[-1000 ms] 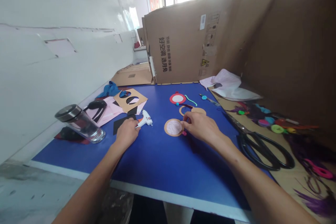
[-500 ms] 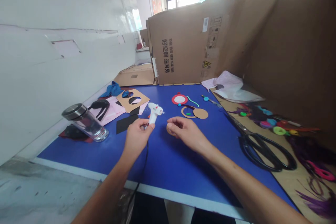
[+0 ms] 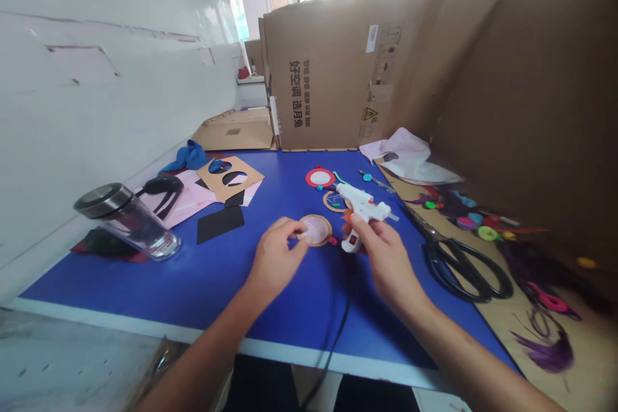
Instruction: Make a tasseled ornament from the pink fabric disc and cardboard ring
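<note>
My left hand (image 3: pixel 281 251) is closed, pinching the left edge of a round cardboard disc (image 3: pixel 317 230) with a pale pink-white face, low over the blue table. A small pink bead-like piece (image 3: pixel 333 241) is at the disc's right edge. In my right hand (image 3: pixel 386 257) is a white hot glue gun (image 3: pixel 364 207) with an orange trigger, its nozzle toward the upper left and a glue stick out of its back. Behind the gun lies a cardboard ring (image 3: pixel 333 201), partly hidden. A red-rimmed white disc (image 3: pixel 320 177) lies farther back.
A glass bottle (image 3: pixel 130 222), black paper (image 3: pixel 221 224) and cardboard with round holes (image 3: pixel 230 178) are on the left. Large black-handled scissors (image 3: pixel 466 267) lie on the right, near coloured trimmings. A tall cardboard sheet (image 3: pixel 338 77) stands behind. The gun's cord (image 3: pixel 338 335) runs over the front edge.
The glue gun has passed from my left hand to my right. My left hand now holds the round disc. The plain cardboard disc no longer shows on the ring. The view has shifted slightly.
</note>
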{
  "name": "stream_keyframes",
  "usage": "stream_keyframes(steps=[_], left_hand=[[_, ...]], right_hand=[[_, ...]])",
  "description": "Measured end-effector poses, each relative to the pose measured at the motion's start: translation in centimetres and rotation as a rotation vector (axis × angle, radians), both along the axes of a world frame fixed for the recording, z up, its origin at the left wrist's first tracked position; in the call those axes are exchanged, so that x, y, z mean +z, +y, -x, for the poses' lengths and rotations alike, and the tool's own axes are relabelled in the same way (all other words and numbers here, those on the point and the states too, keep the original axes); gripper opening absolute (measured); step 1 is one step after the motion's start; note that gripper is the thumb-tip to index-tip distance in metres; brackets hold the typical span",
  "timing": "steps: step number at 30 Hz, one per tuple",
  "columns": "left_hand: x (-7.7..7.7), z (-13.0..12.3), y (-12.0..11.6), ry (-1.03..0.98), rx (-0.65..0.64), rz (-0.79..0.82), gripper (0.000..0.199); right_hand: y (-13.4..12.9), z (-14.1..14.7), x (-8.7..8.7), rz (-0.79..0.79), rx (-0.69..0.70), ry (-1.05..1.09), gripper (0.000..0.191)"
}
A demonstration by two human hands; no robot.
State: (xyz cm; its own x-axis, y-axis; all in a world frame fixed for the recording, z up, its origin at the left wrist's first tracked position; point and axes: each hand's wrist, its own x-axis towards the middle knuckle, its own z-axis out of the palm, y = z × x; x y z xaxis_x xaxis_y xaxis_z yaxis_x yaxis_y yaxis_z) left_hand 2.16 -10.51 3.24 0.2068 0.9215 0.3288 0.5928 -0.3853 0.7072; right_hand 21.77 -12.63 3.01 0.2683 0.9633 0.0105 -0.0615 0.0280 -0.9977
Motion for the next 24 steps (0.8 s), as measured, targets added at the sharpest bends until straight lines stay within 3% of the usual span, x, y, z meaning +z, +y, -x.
stream_keyframes(steps=[4, 10, 24], left_hand=[[-1.2, 2.0, 3.5, 0.183, -0.139, -0.041, 0.021], [-2.4, 0.4, 4.8, 0.372, -0.29, -0.046, 0.02], [-2.0, -0.9, 5.3, 0.623, -0.251, -0.055, 0.014]], right_hand=[[-1.7, -2.0, -0.1, 0.028, 0.009, -0.178, 0.057], [-3.7, -3.1, -1.2, 0.077, 0.078, -0.302, 0.053], [-5.5, -4.4, -3.0, 0.19, 0.063, -0.262, 0.057]])
